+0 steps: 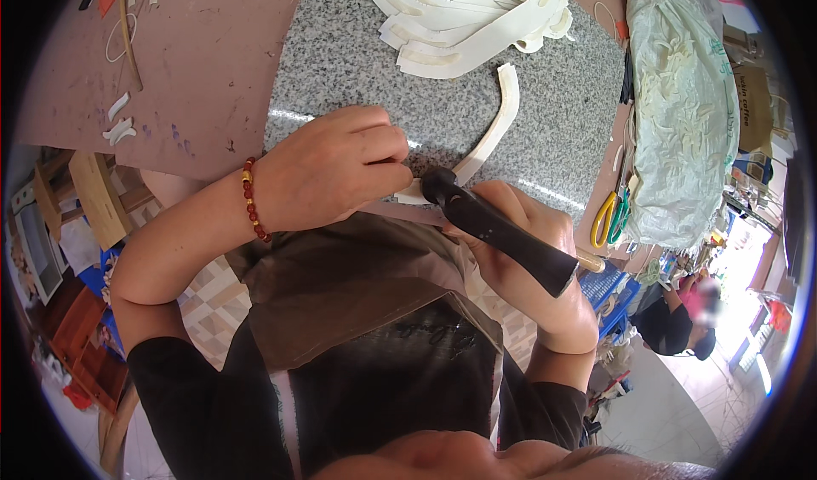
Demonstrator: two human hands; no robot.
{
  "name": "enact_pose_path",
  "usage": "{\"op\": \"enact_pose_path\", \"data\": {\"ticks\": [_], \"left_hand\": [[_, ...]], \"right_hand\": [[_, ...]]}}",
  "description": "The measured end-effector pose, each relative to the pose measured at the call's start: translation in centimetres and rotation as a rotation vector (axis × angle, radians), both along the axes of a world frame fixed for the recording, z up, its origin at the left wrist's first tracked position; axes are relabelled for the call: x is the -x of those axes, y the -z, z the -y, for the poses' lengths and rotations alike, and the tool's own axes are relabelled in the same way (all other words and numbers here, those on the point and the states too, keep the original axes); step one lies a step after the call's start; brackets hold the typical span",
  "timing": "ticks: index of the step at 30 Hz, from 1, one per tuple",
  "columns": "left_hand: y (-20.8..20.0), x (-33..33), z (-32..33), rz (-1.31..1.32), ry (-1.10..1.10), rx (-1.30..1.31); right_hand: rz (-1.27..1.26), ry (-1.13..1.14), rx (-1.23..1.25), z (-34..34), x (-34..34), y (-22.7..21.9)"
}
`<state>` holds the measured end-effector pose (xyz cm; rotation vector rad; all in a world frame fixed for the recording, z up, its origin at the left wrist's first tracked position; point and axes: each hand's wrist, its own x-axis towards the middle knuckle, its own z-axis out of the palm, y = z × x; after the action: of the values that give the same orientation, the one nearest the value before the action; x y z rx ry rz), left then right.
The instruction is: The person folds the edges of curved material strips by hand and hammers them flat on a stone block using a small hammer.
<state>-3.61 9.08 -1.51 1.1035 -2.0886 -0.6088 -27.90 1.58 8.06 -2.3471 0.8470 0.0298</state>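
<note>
My left hand [340,169], with a red bead bracelet on its wrist, is closed at the near edge of a grey speckled stone slab [357,80]. Its fingertips pinch the near end of a curved white strip [502,110], partly hidden under them. That strip bends away to the right over the slab. My right hand [528,216] is closed round a hammer, whose long black head [506,233] hides part of the grip. The round end of the head is over the strip beside my left fingers; whether it touches cannot be told.
A pile of white strips [477,20] lies on the slab's far side. To the right are yellow- and green-handled scissors [606,220] and a white plastic sack [681,114]. White scraps [119,122] lie at left on the brown table cover [204,54]. Another person [677,318] is at far right.
</note>
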Motion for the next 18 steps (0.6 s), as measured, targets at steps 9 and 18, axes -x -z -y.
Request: {"op": "enact_pose_path", "data": {"ticks": [9,18], "left_hand": [[0.0,-0.4,-0.1,0.16,0.056,0.249],[0.4,-0.2,-1.1,0.119,-0.009,0.227]], "right_hand": [[0.102,0.149,0.007,-0.1,-0.6,-0.6],[0.026,-0.04,-0.011,-0.2,-1.4,-0.4]]}}
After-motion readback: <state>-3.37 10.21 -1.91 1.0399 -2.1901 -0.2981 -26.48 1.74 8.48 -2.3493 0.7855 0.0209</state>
